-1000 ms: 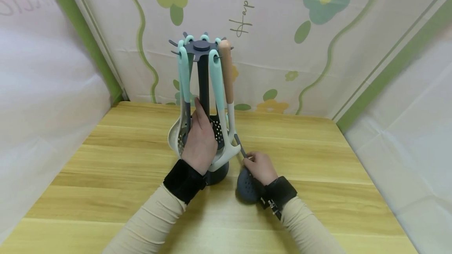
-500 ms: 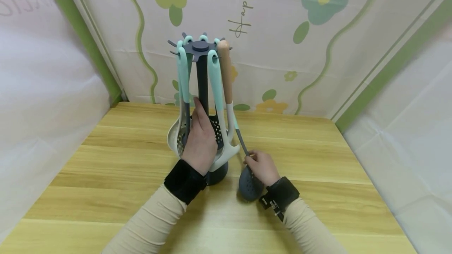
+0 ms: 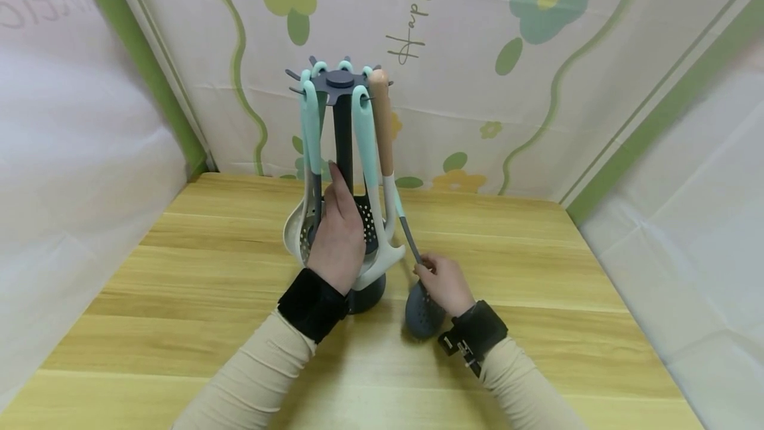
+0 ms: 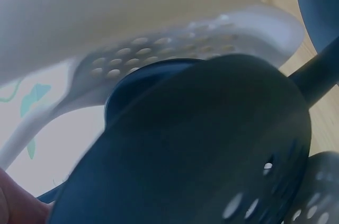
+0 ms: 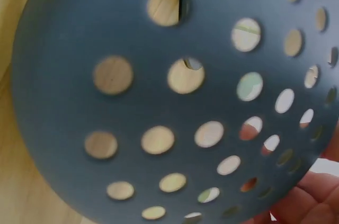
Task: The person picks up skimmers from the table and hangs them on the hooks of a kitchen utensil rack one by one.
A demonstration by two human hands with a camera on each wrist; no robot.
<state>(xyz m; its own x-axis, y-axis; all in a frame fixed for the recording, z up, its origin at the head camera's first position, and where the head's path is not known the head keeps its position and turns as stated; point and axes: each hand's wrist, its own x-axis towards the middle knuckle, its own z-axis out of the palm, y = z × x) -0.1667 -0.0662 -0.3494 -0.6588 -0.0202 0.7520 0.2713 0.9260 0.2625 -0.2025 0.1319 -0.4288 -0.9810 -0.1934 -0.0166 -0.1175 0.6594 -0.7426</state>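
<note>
A rotating-style utensil stand (image 3: 340, 79) with a dark post holds several hanging kitchen tools with mint handles. My left hand (image 3: 337, 244) lies among them, its visible fingers straight and touching near the post. A dark utensil head (image 4: 201, 139) fills much of the left wrist view, and only a bit of that hand shows at the corner. To the right of the stand, my right hand (image 3: 444, 282) pinches the grey neck of a skimmer (image 3: 424, 314), its perforated head downward. The skimmer's mint handle passes behind the wood-handled tool (image 3: 382, 121). Its round holed head (image 5: 137, 107) covers the right wrist view.
The stand's dark round base (image 3: 367, 296) rests on a wooden table (image 3: 537, 350). A white perforated ladle (image 3: 294, 231) hangs on the left side. A flower-print cloth (image 3: 453, 105) hangs close behind the table.
My right hand has shifted slightly right with the skimmer, and some of its mint handle now shows beside the wood-handled tool. My left hand has stayed nearly still.
</note>
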